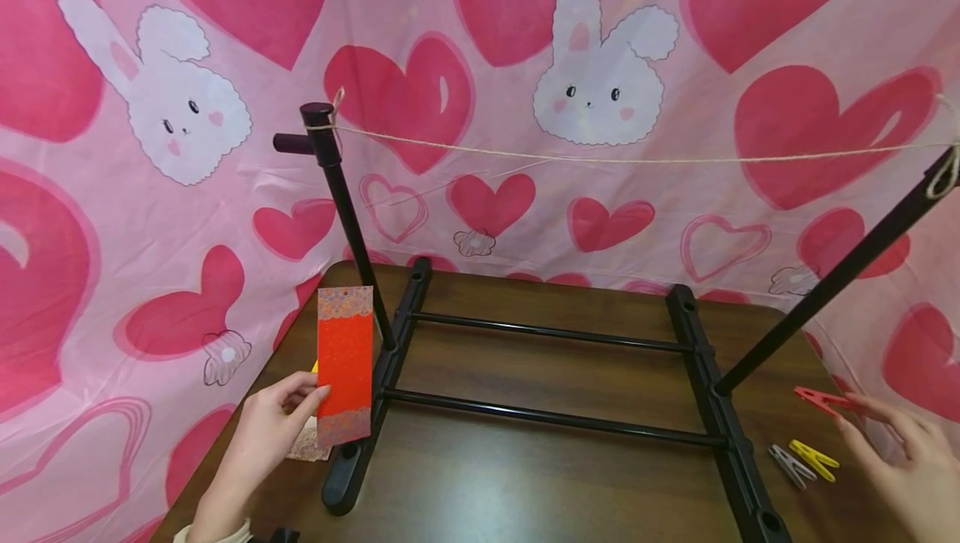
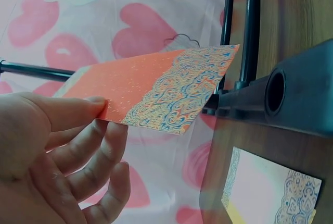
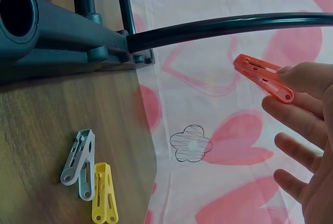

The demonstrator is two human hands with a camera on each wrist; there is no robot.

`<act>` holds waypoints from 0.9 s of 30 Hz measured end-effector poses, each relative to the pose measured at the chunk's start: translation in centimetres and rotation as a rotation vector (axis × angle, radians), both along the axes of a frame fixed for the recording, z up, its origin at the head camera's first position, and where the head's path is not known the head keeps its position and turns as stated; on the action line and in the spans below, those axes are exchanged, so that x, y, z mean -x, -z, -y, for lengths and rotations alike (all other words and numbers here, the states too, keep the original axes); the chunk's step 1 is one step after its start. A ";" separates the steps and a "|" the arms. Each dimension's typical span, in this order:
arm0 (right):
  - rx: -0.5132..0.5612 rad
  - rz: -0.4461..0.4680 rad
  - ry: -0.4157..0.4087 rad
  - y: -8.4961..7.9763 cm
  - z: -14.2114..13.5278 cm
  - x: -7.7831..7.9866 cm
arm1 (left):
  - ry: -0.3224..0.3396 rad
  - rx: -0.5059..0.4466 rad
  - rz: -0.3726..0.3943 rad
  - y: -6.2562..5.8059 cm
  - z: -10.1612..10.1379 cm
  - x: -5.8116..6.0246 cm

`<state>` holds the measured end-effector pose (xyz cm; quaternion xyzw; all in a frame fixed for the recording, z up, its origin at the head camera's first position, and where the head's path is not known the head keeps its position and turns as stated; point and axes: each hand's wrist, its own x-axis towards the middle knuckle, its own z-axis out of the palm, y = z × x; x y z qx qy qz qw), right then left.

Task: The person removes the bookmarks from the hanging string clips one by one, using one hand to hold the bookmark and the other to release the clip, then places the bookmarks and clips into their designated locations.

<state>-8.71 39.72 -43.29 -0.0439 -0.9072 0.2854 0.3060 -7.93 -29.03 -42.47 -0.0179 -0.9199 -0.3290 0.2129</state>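
Observation:
My left hand (image 1: 273, 422) pinches a red paper card (image 1: 345, 364) by its left edge, thumb in front. The card has patterned bands at both ends and stands upright in the head view, overlapping the rack's left foot. Below it on the table lie more patterned cards (image 2: 265, 187), one pale and one showing a yellow edge. At the far right my right hand (image 1: 903, 464) pinches a red clothespin (image 3: 264, 78) between thumb and fingers. A grey clothespin (image 1: 792, 466) and a yellow clothespin (image 1: 814, 460) lie on the table beside that hand.
A black rack (image 1: 558, 418) with two upright posts stands on the brown wooden table (image 1: 547, 485). Thin twine (image 1: 637, 161) runs between the post tops. Behind hangs a pink cloth (image 1: 510, 102) printed with hearts and rabbits.

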 end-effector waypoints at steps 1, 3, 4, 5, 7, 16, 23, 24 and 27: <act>0.001 -0.009 -0.004 0.0 0.0 0.0 | -0.002 0.003 0.013 0.0 0.1 -0.1; 0.001 -0.007 -0.001 0.1 0.0 0.0 | -0.007 0.003 0.033 -0.1 0.3 -0.1; 0.002 0.000 -0.002 0.2 -0.1 0.0 | -0.010 0.001 0.043 -0.2 0.4 -0.2; 0.001 0.010 0.001 0.2 -0.1 0.0 | -0.012 0.002 0.051 -0.2 0.6 -0.2; 0.001 0.030 0.005 0.2 -0.2 -0.1 | -0.014 0.002 0.067 -0.2 0.9 -0.2; -0.025 0.067 0.011 0.7 -0.4 -0.1 | -0.037 0.024 0.047 0.3 2.2 -0.1; -0.066 -0.002 0.009 1.8 -0.5 -0.5 | -0.059 0.050 0.058 0.4 2.8 -0.1; -0.068 0.002 0.007 1.9 -0.5 -0.5 | -0.057 0.048 0.059 0.4 2.9 -0.1; -0.072 -0.003 -0.007 2.2 -0.7 -0.7 | -0.049 0.044 0.066 0.4 3.0 -0.1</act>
